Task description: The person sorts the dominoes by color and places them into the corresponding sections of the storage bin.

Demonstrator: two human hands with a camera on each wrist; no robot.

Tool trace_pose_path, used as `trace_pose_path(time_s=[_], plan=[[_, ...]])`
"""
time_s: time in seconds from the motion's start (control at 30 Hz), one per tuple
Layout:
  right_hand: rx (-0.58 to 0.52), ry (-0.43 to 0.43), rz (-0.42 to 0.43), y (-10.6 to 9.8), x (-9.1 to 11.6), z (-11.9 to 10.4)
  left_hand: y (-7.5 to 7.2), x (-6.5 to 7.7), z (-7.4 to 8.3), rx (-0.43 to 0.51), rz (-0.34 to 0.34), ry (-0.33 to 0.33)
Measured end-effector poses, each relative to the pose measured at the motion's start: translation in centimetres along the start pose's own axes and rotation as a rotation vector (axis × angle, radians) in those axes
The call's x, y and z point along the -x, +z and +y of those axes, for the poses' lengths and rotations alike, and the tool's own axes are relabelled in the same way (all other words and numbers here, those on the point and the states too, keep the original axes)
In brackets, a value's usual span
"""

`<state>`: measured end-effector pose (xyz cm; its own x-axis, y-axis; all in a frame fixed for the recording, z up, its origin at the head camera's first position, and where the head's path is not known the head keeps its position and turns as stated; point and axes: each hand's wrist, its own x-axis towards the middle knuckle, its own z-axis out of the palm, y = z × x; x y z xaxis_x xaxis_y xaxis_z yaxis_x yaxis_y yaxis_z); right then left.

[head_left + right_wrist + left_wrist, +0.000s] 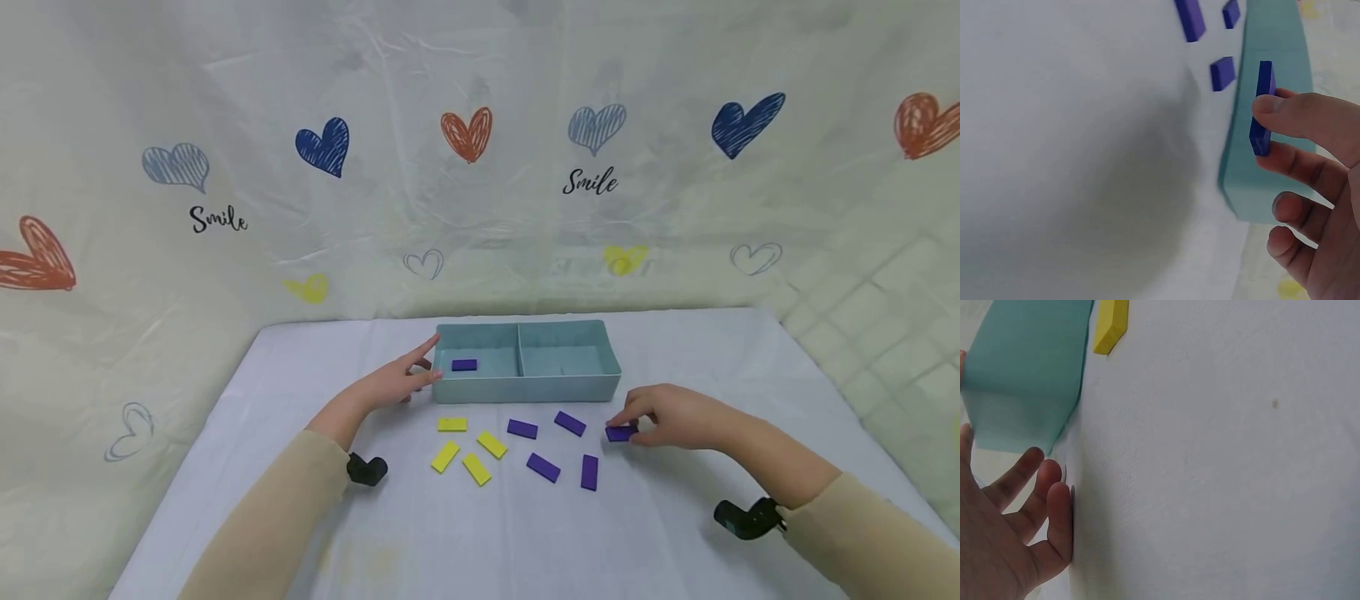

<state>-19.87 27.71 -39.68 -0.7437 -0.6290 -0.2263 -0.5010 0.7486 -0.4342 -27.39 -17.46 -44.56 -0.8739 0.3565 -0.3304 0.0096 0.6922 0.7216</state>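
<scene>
A light blue two-compartment box (525,389) stands at the back of the table, with one purple block (464,365) lying in its left compartment. Against the box's left end rests my left hand (393,382), its index finger and thumb extended along it; the remaining fingers (1060,512) hang loosely bent beside it. Between thumb and fingers, my right hand (671,417) pinches another purple block (1262,109), in front of the box's right corner. The right wrist view has this block above the cloth, apart from the box behind it.
Several yellow blocks (446,456) lie in front of the box's left half. Several loose purple blocks (543,467) are scattered to their right. White cloth (525,542) covers the table, and a sheet printed with hearts (467,135) hangs behind.
</scene>
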Motion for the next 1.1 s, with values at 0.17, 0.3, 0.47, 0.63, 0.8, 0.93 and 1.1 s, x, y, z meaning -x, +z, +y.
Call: trace_pose_path(time_s=[0.17,0.3,0.47,0.63,0.8,0.93,1.1], plan=[[-0.008,0.018,0.026,-1.4,-0.2,-0.7,0.0,-0.3,0.1,-0.001,0.007,0.009],[-0.001,0.012,0.043,-2.6,-0.4,-1.6,0.1,-0.3,0.1,-0.013,0.006,0.002],[0.029,0.01,0.064,-4.3,-1.2,-3.0,0.1,0.1,0.2,-0.015,0.006,0.0],[0.046,-0.026,0.078,-5.1,-2.5,-4.0,0.1,0.5,0.3,-0.009,0.009,-0.005],[0.025,-0.008,0.073,-5.3,-4.2,-4.6,0.1,0.6,0.4,-0.011,0.01,-0.003],[-0.001,-0.016,0.081,-5.4,-5.8,-4.9,0.1,0.5,0.3,-0.014,0.01,-0.007],[0.003,-0.054,0.108,-5.8,-7.9,-5.4,0.0,0.5,0.5,-0.014,0.011,-0.003]])
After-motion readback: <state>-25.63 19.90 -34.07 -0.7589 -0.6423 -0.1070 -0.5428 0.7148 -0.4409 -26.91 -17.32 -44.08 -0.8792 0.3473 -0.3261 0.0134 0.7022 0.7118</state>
